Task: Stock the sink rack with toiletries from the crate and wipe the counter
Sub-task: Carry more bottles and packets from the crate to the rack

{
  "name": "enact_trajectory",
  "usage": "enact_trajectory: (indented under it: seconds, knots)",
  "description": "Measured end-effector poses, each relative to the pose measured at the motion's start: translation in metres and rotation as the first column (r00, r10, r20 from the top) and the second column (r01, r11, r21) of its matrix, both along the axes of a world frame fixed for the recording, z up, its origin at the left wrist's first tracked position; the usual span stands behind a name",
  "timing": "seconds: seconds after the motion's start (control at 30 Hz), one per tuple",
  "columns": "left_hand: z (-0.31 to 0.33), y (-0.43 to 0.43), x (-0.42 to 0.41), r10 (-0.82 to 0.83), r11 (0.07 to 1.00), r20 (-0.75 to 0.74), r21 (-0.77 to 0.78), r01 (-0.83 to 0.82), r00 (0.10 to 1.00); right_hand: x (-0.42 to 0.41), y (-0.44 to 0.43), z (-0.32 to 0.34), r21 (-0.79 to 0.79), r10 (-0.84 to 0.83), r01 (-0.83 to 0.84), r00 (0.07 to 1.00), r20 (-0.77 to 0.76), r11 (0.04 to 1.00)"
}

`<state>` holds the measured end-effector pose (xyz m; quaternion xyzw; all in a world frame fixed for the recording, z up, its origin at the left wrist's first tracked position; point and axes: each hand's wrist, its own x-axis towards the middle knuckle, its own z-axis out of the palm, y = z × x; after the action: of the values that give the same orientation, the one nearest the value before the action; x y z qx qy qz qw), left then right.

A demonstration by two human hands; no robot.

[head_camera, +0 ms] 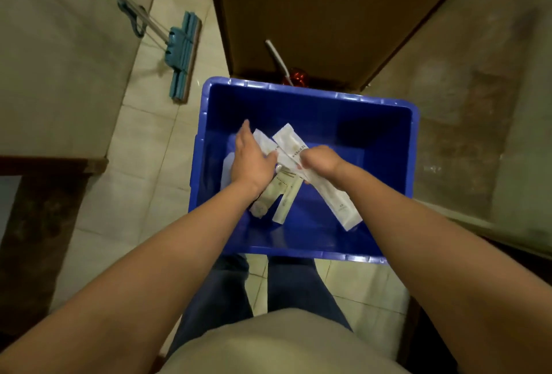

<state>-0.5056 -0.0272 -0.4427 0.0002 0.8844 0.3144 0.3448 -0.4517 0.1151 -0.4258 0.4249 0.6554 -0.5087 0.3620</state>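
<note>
Gripping a long white packet (340, 206) in my curled right hand (318, 160), I lay my flat, straight-fingered left hand (254, 158) over the other packets (288, 197) towards the crate's (413, 149) left wall (a loose, overlapping heap). Lifting could drag a neighbour along, or the slick wrapper could slip.

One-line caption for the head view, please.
Over a blue crate, the right hand grips a long white packet while the left hand rests on other packets.
</note>
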Motion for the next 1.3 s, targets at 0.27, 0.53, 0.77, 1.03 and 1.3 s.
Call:
enact_trajectory:
  seconds: [0.27,0.53,0.77,1.03,1.3]
  knots:
    - [0.076,-0.002,0.009,0.048,0.939,0.176,0.328,-0.104,0.983,0.044,-0.041,0.079,-0.110,-0.435,0.422,0.887,-0.157,0.900]
    - [0.160,-0.001,0.036,-0.195,0.844,0.009,0.510,0.164,0.981,0.097,-0.066,0.161,-0.157,-0.628,0.619,0.691,-0.358,0.770]
    - [0.213,0.002,0.074,-0.410,0.739,-0.161,0.519,0.430,0.898,0.160,-0.077,0.222,-0.208,-0.756,0.787,0.428,-0.494,0.581]
    - [0.267,0.033,0.153,-0.622,0.528,-0.197,0.609,0.591,0.758,0.255,-0.085,0.267,-0.142,-0.758,0.927,0.188,-0.625,0.347]
    - [0.302,0.066,0.252,-0.815,0.304,-0.216,0.630,0.715,0.538,0.364,-0.093,0.306,-0.117,-0.704,0.982,0.024,-0.710,0.151]
